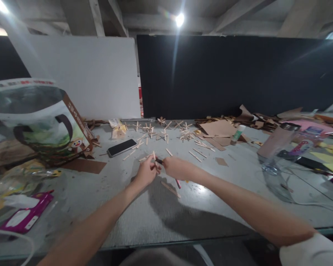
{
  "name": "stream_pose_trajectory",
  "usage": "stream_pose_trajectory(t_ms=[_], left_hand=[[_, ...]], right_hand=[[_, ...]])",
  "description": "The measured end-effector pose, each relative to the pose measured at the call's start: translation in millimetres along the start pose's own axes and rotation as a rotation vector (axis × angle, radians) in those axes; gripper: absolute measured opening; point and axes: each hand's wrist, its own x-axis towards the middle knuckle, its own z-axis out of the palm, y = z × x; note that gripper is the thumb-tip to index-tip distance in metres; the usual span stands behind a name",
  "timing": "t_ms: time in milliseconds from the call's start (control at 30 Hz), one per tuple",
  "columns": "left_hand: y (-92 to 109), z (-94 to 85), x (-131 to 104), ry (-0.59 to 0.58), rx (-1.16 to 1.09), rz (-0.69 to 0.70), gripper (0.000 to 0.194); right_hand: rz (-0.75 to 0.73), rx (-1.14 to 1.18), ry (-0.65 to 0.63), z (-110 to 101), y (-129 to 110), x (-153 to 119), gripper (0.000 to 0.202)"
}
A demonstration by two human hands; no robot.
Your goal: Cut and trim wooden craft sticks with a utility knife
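My left hand is closed, pinching a short wooden craft stick that points upward. Close on its right, my right hand is closed around a dark pen-like tool, whose tip reaches the stick; its exact kind is too small to tell. Below my right hand lies a red pencil, partly hidden. A loose craft stick rests on the table nearer to me. Beyond my hands are several craft sticks, some joined into small crossed shapes.
A phone and a large printed bag stand left, with a magenta packet nearer. Cardboard pieces, a glue stick, a clear bottle and cables occupy the right. Dark and white panels rise behind the table.
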Motion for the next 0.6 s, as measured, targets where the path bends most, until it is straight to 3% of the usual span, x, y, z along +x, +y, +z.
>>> stream_pose_trajectory(t_ms=[133, 367, 600], left_hand=[[-2, -0.1, 1, 0.008, -0.005, 0.001, 0.025], [0, -2.8, 0, 0.000, 0.031, 0.005, 0.034], [-4, -1.2, 0, -0.011, 0.067, 0.021, 0.028]], right_hand=[[-0.073, -0.063, -0.055, -7, 14, 8, 0.019], [-0.114, -0.173, 0.001, 29, -13, 1, 0.025], [-0.232, -0.180, -0.060, -1, 28, 15, 0.017]])
